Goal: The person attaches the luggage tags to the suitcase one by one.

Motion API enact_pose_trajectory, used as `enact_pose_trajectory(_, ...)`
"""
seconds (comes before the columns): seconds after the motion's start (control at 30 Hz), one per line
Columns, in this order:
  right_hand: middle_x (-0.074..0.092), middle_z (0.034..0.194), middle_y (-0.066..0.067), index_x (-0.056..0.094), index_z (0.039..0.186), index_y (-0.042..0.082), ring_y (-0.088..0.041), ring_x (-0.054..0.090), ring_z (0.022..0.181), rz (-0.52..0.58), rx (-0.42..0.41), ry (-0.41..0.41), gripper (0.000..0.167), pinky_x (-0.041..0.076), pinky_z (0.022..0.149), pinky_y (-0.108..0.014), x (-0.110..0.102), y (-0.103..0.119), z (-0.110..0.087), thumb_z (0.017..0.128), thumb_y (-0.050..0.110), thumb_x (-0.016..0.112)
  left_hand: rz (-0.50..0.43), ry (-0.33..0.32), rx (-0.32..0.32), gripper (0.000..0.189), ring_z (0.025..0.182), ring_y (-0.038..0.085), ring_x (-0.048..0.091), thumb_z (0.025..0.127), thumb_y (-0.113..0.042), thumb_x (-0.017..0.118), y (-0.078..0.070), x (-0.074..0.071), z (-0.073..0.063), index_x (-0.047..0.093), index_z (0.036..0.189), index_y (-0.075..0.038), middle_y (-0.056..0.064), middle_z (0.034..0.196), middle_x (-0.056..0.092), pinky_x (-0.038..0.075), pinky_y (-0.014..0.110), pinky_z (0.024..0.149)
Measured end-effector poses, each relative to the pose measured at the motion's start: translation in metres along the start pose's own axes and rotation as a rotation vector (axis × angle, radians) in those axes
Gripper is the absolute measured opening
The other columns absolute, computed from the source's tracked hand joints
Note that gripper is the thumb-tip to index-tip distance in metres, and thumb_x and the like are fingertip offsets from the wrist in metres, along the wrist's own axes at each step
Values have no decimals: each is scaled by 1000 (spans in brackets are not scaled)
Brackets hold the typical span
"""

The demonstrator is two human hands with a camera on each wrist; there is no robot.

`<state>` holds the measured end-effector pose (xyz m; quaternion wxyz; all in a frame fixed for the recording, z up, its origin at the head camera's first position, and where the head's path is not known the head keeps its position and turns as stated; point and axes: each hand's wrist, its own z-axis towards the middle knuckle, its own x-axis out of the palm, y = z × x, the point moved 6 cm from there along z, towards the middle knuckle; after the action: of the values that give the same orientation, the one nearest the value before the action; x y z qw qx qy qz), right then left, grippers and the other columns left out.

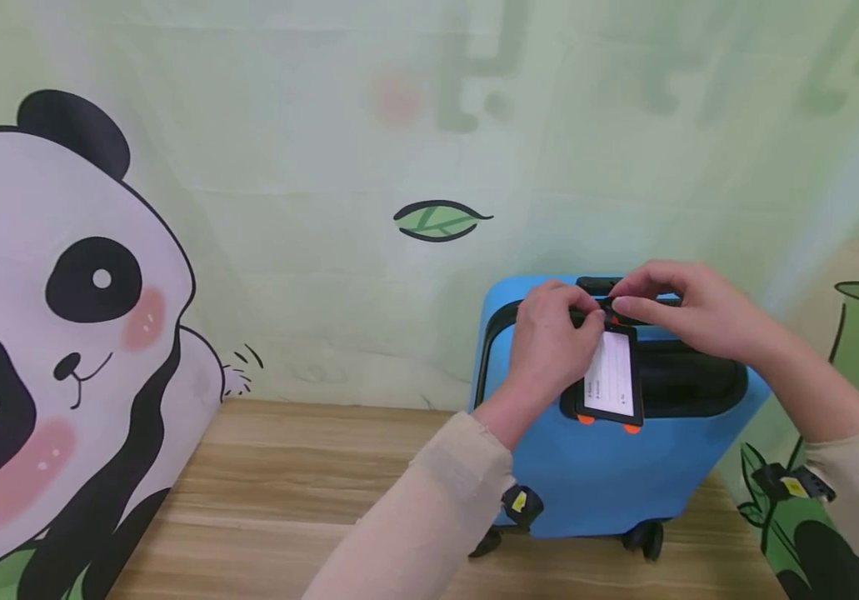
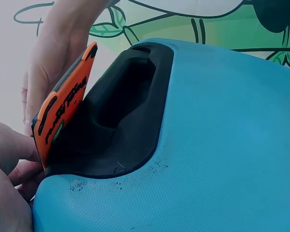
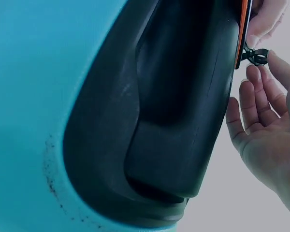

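A blue suitcase (image 1: 609, 479) stands upright on the wooden floor, with a black recessed handle area on its top face. A luggage tag (image 1: 609, 375) hangs in front of that recess; its front has a white card in a black frame, and its back (image 2: 67, 108) is orange with black writing. My left hand (image 1: 552, 342) pinches the strap at the tag's top edge. From the right, my right hand (image 1: 687, 304) holds the looped end of the black strap (image 3: 256, 56) between thumb and fingers. In the right wrist view its other fingers are spread loosely below.
Behind the suitcase hangs a pale green backdrop (image 1: 309, 167) with a large printed panda (image 1: 99, 350) at left and a leaf in the middle. Wood-look flooring (image 1: 279, 492) extends to the left. A black carry handle (image 1: 597, 286) sits at the suitcase's rear edge; black wheels (image 1: 642, 540) show below.
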<state>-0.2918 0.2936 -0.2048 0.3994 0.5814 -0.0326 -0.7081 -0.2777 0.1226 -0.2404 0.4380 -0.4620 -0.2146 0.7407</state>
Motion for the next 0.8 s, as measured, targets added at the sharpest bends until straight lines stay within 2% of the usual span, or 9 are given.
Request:
enact_pose_trajectory(0.33, 73, 106, -2, 74, 116, 8, -12, 68, 98, 70, 93, 38, 16, 54, 88, -20, 2, -1, 3, 104, 18, 72, 11, 3, 8, 12, 103, 13, 58, 102, -22, 75, 0, 0, 0, 82, 98, -13, -1, 109, 70, 49, 18, 76)
enact_pose_trajectory(0.6, 72, 103, -5, 73, 108, 8, -17, 66, 98, 99, 87, 74, 10, 55, 90, -21, 3, 1, 8, 104, 17, 73, 3, 9, 18, 13, 102, 13, 57, 102, -21, 74, 0, -2, -1, 82, 99, -12, 0, 108, 70, 48, 17, 75)
enact_pose_trajectory(0.8, 72, 103, -4, 74, 107, 8, -11, 65, 98, 49, 42, 47, 8, 53, 90, -18, 2, 2, 8, 105, 15, 70, -11, 9, 15, 13, 102, 13, 57, 103, -20, 73, 0, -1, -1, 82, 100, -11, 1, 109, 70, 47, 16, 72)
